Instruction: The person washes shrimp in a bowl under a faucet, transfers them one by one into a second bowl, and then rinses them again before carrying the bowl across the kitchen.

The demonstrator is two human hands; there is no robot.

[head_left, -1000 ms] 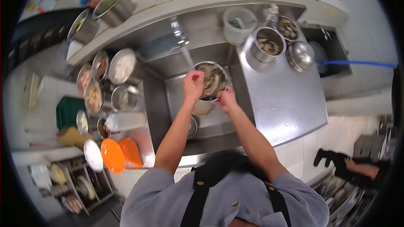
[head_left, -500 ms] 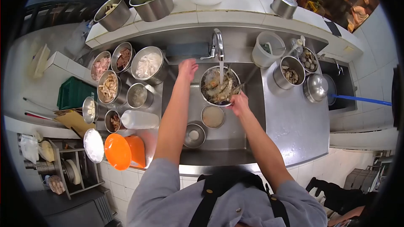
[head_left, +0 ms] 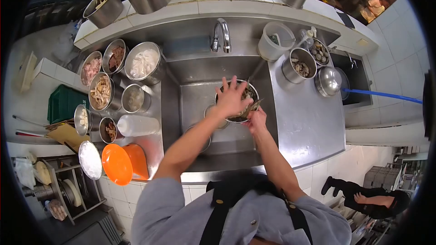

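A round metal bowl holding what look like whole raw shrimp is in the steel sink. Over its mouth, my left hand lies palm down with fingers spread, hiding much of the shrimp. My right hand has its fingers closed on the near right side of the rim, where a shrimp sticks out. Behind the bowl stands the faucet, with no water flowing from it. My left forearm partly covers a smaller metal bowl on the sink floor.
Left of the sink are several metal pots of cut food, a white bottle and an orange container. On the right stand a translucent tub and a metal pot. Another person is at lower right.
The water has stopped running. My left hand has moved from near the faucet down over the bowl of shrimp. My right hand stays at the rim, and the view has shifted slightly.
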